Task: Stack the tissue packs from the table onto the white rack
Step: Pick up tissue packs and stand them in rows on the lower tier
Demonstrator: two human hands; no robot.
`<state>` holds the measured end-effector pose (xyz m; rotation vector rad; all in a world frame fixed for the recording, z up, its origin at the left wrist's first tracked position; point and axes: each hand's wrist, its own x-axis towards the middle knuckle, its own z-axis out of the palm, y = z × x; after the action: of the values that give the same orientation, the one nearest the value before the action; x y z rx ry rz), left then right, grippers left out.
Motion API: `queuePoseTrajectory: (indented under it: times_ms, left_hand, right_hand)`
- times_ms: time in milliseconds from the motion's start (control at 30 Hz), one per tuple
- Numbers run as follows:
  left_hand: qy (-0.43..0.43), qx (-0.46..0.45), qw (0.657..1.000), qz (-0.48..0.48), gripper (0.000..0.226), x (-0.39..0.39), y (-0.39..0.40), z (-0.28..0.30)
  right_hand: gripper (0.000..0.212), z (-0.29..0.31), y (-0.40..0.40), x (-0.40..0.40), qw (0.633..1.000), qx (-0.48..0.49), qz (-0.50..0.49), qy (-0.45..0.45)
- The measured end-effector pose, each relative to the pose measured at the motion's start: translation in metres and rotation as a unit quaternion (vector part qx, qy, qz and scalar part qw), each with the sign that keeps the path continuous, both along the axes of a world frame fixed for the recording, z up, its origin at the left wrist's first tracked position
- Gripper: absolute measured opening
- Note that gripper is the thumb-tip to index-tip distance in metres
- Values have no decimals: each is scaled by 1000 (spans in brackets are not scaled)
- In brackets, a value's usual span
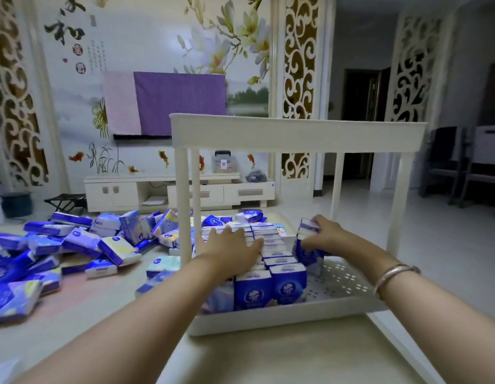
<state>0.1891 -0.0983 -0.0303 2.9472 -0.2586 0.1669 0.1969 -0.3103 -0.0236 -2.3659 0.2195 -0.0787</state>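
A white two-tier rack stands on the table in front of me. Its lower tray holds rows of blue-and-white tissue packs standing upright, filling the left and middle. My left hand lies flat with straight fingers on top of the left rows. My right hand grips a tissue pack from above at the right end of the rows, over other upright packs. Many loose tissue packs lie scattered on the table to the left.
The rack's upper shelf spans just above my hands on thin white posts. The right part of the perforated tray is bare. A TV cabinet and chairs stand farther back in the room.
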Motion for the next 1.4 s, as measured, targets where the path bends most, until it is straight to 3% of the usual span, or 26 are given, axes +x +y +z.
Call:
queuePoseTrajectory:
  times_ms: [67, 200, 333, 400, 500, 533, 667, 733, 1000, 1100, 1233, 1400]
  left_hand:
    - [17, 6, 1000, -5, 65, 4, 0, -3]
    - [24, 18, 1000, -7, 64, 5, 2, -4]
    - [23, 14, 1000, -6, 63, 1, 3, -2]
    - [30, 11, 999, -5, 63, -1, 3, 1]
    - [44, 15, 999, -3, 64, -5, 2, 3]
    - [51, 13, 999, -2, 64, -6, 2, 4]
    - [76, 17, 997, -3, 66, -10, -1, 11]
    - [71, 14, 997, 1, 67, -9, -2, 12]
    - [69, 12, 998, 0, 65, -4, -2, 10]
    - [62, 2, 998, 0, 63, -5, -2, 9]
    - [46, -50, 998, -4, 57, -8, -1, 12]
    - [-1, -166, 984, -69, 46, -36, -2, 24]
  right_hand:
    - [46, -1, 8, 12, 999, 33, 13, 1]
    - [71, -13, 21, 18, 996, 88, -6, -15]
    - [75, -32, 29, 11, 996, 84, -32, -17]
    - [67, -34, 31, 5, 997, 68, -37, -23]
    - [20, -30, 33, -5, 997, 65, 26, -13]
    - [15, -29, 33, -9, 995, 79, 57, -14]
    - [21, -28, 31, -15, 989, 107, 98, -25]
    - [19, -31, 29, -12, 993, 73, 92, -25]
    - [41, -34, 32, -5, 994, -100, 49, -16]
    - [39, -33, 34, -6, 993, -110, 50, -11]
    - [36, -27, 32, -15, 994, -89, 57, -26]
    - [50, -10, 23, -35, 994, -70, 15, -79]
